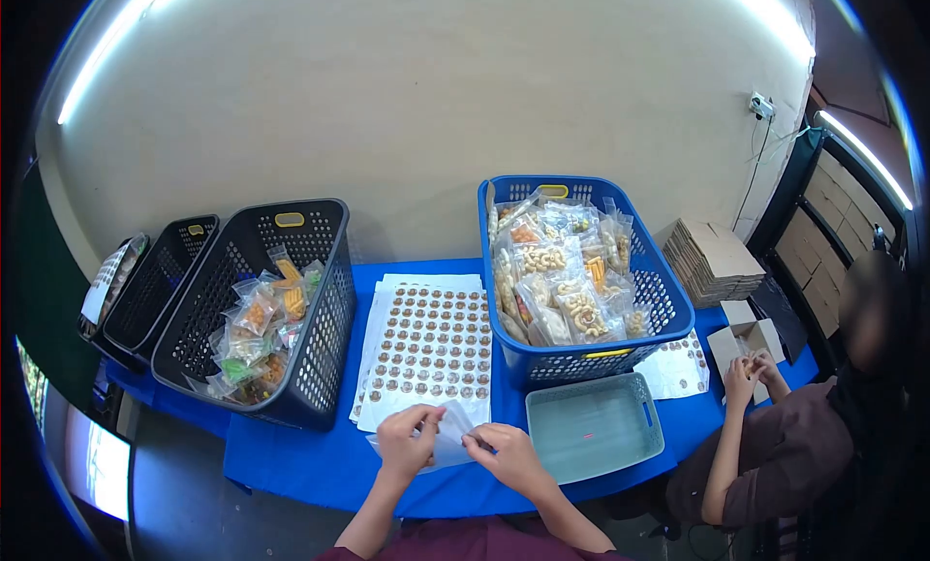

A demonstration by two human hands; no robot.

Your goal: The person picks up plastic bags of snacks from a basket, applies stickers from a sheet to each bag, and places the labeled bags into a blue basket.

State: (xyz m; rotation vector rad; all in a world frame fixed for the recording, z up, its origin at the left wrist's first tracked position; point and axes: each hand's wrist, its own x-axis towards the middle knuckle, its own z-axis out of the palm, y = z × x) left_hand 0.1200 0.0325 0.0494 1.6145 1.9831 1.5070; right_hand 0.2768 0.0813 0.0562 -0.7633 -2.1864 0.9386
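A clear plastic bag (451, 449) hangs between my two hands over the table's front edge. My left hand (409, 438) pinches it on the left, fingers closed. On the other side my right hand (504, 454) grips it between thumb and fingers. Whatever the bag contains cannot be made out. Just beyond my hands lies a stack of sticker sheets (438, 343) printed with rows of round brown labels. To the right of my right hand sits a shallow grey-green tray (593, 427).
A blue basket (586, 353) full of bagged cashews and snacks stands behind the tray. At left, a dark basket (334, 299) holds several small packets. Flattened cartons (715, 261) are stacked at right. A co-worker (775, 445) handles something by an open box (741, 340).
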